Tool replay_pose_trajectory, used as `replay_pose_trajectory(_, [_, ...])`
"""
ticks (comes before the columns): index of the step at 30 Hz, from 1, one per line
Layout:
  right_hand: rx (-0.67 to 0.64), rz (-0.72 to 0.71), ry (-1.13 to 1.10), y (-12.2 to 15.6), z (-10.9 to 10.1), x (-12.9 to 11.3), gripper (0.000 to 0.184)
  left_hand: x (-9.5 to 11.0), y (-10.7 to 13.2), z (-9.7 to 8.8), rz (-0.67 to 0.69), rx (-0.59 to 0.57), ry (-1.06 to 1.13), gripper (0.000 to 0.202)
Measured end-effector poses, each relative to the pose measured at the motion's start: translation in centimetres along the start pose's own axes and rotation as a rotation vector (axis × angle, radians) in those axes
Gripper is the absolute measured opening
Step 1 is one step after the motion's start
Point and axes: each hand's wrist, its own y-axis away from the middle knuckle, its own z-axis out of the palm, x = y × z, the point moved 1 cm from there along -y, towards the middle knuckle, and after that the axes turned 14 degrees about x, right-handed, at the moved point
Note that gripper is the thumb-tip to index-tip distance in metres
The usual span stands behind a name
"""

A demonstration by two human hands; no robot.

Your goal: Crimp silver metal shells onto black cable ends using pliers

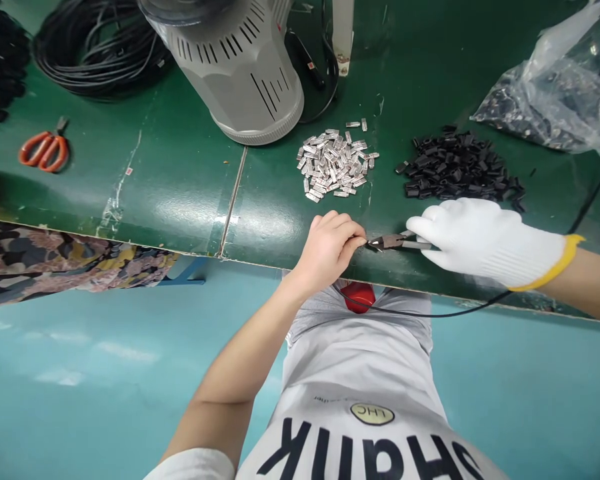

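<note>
My left hand (330, 247) is bare, its thumb and fingers pinched together at the table's front edge. A thin black cable (430, 314) comes out from under that hand and loops to the right over my lap. My right hand (485, 240), in a white knitted glove with a yellow cuff, is closed around the handles of pliers (391, 241). The plier jaws meet the tips of my left fingers, where a small shiny bit shows, too small to make out. Beyond my hands lie a pile of small silver metal connectors (333, 163) and a heap of black plastic housings (460, 167).
A grey machine housing (250, 80) stands at the back. Orange-handled cutters (45, 148) and a coil of black cable (95, 50) are on the left. A clear plastic bag (560, 87) of small parts sits back right. A red object (359, 297) is by my lap.
</note>
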Motion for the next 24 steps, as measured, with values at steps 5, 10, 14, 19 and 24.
replay_pose_trajectory(5, [-0.115, 0.058, -0.039, -0.5, -0.3, -0.1, 0.026, 0.1, 0.0, -0.1, -0.022, -0.029, -0.031, 0.022])
replay_pose_trajectory(10, [-0.127, 0.08, -0.064, -0.2, -0.7, -0.2, 0.026, 0.2, 0.0, -0.1, -0.011, -0.012, -0.035, 0.021])
replay_pose_trajectory(14, [-0.023, 0.04, -0.067, 0.4, -0.7, 0.0, 0.027, 0.2, 0.1, 0.0, -0.004, -0.003, -0.031, 0.02])
replay_pose_trajectory(19, [0.016, 0.031, -0.04, 0.7, -0.8, 0.1, 0.025, 0.1, 0.1, 0.1, -0.001, 0.001, -0.03, 0.021])
replay_pose_trajectory(24, [0.01, 0.022, 0.037, 1.0, -1.0, -0.3, 0.025, 0.0, 0.1, 0.1, -0.01, -0.013, -0.028, 0.022])
